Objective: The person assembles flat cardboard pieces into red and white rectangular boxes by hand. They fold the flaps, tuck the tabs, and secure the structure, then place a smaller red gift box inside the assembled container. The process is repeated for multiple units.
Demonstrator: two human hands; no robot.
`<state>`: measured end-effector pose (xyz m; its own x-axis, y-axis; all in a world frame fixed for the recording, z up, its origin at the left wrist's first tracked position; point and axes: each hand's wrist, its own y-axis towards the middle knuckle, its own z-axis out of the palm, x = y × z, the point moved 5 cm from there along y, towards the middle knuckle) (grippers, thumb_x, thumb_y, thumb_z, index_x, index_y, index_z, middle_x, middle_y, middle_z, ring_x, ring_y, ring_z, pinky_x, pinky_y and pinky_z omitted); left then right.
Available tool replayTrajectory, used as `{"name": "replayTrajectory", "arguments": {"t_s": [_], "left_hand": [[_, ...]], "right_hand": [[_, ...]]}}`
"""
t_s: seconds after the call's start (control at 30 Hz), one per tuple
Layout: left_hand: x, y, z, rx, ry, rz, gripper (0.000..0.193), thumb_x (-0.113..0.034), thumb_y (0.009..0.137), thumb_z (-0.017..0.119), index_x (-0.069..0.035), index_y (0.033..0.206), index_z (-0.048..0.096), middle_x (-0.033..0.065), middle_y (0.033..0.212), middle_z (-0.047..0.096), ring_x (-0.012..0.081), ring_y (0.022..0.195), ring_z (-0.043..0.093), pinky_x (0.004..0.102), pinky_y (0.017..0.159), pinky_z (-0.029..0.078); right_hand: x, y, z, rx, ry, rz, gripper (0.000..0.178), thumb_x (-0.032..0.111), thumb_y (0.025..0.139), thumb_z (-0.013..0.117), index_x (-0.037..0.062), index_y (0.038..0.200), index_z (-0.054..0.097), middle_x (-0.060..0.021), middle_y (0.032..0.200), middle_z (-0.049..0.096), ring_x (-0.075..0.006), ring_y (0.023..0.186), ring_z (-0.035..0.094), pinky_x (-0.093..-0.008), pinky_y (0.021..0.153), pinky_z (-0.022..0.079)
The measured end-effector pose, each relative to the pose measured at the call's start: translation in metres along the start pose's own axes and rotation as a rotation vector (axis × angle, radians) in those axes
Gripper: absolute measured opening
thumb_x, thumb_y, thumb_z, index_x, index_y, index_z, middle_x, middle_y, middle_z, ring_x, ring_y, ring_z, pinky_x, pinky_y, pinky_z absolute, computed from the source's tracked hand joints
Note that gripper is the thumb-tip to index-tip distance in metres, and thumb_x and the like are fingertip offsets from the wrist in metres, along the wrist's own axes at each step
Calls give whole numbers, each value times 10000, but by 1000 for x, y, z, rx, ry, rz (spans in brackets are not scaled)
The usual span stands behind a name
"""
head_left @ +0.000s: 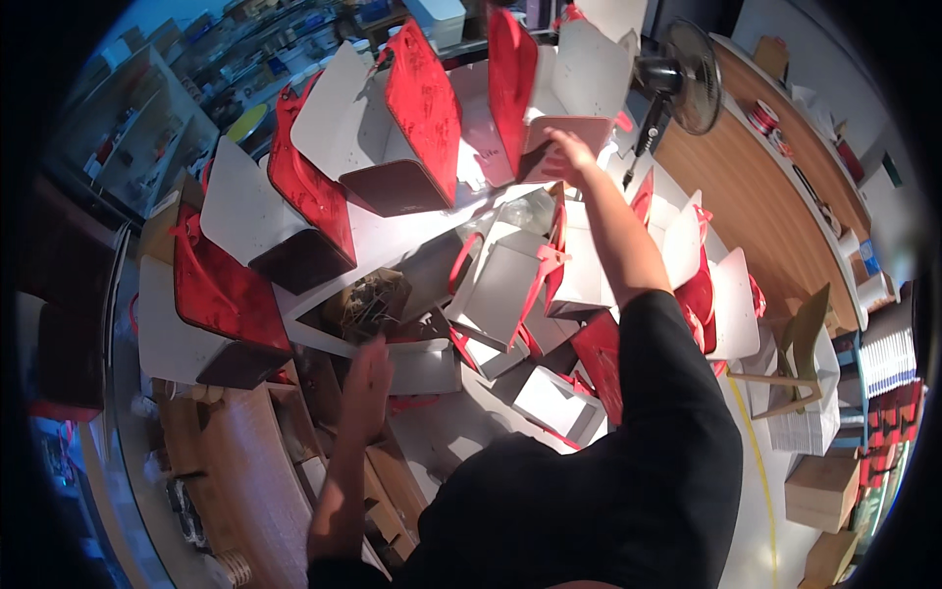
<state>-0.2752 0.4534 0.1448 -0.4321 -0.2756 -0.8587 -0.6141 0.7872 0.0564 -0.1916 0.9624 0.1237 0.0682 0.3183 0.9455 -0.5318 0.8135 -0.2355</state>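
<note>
Several open white cardboard gift boxes with red sides stand in a curved row. My right hand reaches to the far middle, fingers stretched out, over the pinkish front flap of a white box. Whether the fingertips touch the flap I cannot tell. Left of it stands another box with a red panel and a shaded front flap. My left hand is raised at the near left, seen edge-on with straight fingers and nothing visible in it. Nearest to it is a grey-white box, lying among others.
A heap of white boxes with red ribbons fills the middle, beside crumpled brown packing. A fan stands at the far right by a wooden counter. Cardboard cartons sit at right; a wooden surface lies near left.
</note>
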Motion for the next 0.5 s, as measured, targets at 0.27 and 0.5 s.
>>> {"name": "replayTrajectory", "arguments": {"t_s": [0.27,0.5], "left_hand": [[307,-395,54,-186,75,-923,343,-328,890,481,-42,1056,570,183,992,586,294,914,576,363,774,450],[239,-582,178,-486,555,-1220,383,-281,870,446,-31,1150,523,165,1050,570,247,956,559,326,831,447]], "right_hand": [[-81,55,122,66,-273,-19,847,383,747,627,148,1415,162,-109,1229,481,-273,1165,397,-496,891,348],[-267,-145,207,518,-142,83,432,405,912,409,69,653,491,-45,612,519,-142,551,516,-309,509,409]]}}
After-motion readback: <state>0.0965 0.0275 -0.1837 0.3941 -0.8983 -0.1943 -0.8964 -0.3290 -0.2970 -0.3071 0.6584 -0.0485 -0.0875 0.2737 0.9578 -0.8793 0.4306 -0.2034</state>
